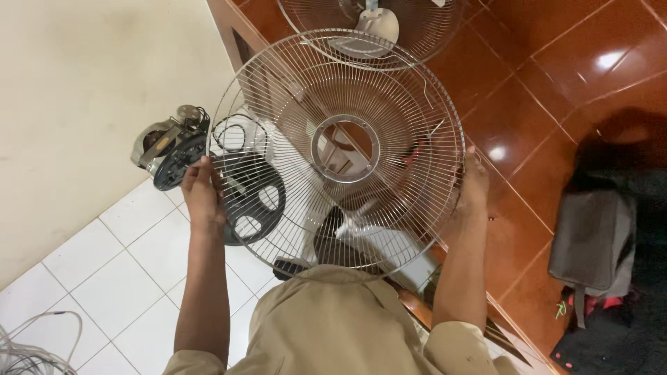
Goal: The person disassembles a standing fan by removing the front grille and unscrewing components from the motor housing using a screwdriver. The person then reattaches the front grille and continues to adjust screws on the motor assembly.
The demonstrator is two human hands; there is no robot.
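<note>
I hold a round wire fan guard point(389, 90) with a metal ring at its centre in front of me, above my lap. My left hand point(201, 191) grips its left rim and my right hand point(474, 184) grips its right rim. Seen through the wires below are a black plastic round plate with holes point(251, 201) and white fan parts point(368, 232). A fan motor point(170, 142) with a black disc lies on the floor just left of my left hand.
A second wire fan guard with a white hub point(379, 24) lies on the red-brown tiled floor at the top. A grey bag point(590, 239) sits at the right. White cable coils point(28, 351) lie at bottom left on white tiles. A cream wall stands at left.
</note>
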